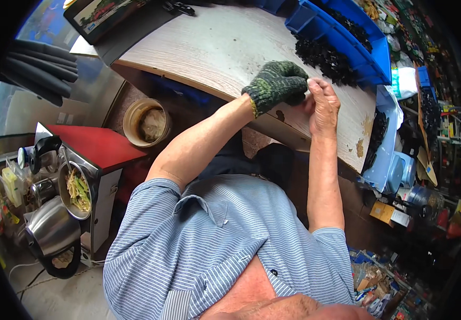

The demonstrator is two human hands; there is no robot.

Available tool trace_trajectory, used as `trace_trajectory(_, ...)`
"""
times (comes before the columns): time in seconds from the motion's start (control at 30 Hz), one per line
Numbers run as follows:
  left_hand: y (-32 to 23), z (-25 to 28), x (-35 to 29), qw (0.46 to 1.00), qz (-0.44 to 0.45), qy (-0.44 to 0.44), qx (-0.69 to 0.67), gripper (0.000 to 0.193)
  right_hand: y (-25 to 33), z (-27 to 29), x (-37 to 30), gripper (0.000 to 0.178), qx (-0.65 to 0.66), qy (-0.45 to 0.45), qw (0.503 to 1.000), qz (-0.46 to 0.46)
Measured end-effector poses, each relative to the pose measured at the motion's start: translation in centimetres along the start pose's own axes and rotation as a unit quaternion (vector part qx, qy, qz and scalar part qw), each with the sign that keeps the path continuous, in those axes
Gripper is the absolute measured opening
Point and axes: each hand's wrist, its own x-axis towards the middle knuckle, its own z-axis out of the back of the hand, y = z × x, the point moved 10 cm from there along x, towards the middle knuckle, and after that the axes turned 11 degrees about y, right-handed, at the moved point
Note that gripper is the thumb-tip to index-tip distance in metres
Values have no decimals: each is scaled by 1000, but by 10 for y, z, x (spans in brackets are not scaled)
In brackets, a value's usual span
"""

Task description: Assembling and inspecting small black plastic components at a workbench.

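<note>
Lying just beyond the fingertips, a loose heap of small black plastic pieces (pixel 327 60) sat on the far right part of the wood-grain table (pixel 203 40). Its long axis ran slantwise, from far left to near right, along the near wall of a blue plastic bin (pixel 359 65). From both hands the heap lay far and slightly right, with only a narrow strip of tabletop between. The bare right hand (pixel 324 104) seemed nearer its near right end, and the gloved left hand (pixel 279 82) nearer its far left end; a reach to the heap's middle would, by judgement, be shorter for the right.

The two hands met above the table's near edge, the left reaching across toward the right. The right fingers were bent, their tips drawn toward the thumb and close against the dark green knitted glove (pixel 265 95). The left fingers curled inward, mostly hidden by the knuckles. Whether either hand had hold of a small piece, or whether the right was gripping the glove itself, could not be made out.

Farther right, past the table's edge, a light-blue tray (pixel 390 133) stood beside more dark parts. Well to the left were a round bucket (pixel 128 127), a red-topped cabinet (pixel 89 143) and a steel kettle (pixel 57 226).
</note>
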Motion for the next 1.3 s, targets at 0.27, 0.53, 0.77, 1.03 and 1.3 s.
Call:
trace_trajectory(0.27,-93,115,-44,762,-141,-307,552,32,-5,2,-2,27,31,9,999,-9)
trace_trajectory(0.53,-133,193,-58,547,-38,-338,765,31,-5,1,-3,26,37,2,999,-15)
trace_trajectory(0.77,-104,154,-58,585,-6,-234,777,17,-4,1,-2,24,49,12,999,-2)
trace_trajectory(1.03,-121,132,-82,638,-149,-297,695,17,-5,0,-2,23,59,20,998,0)
trace_trajectory(1.3,-97,154,-53,601,-6,-295,743,29,-5,-1,-5,24,62,3,998,-13)
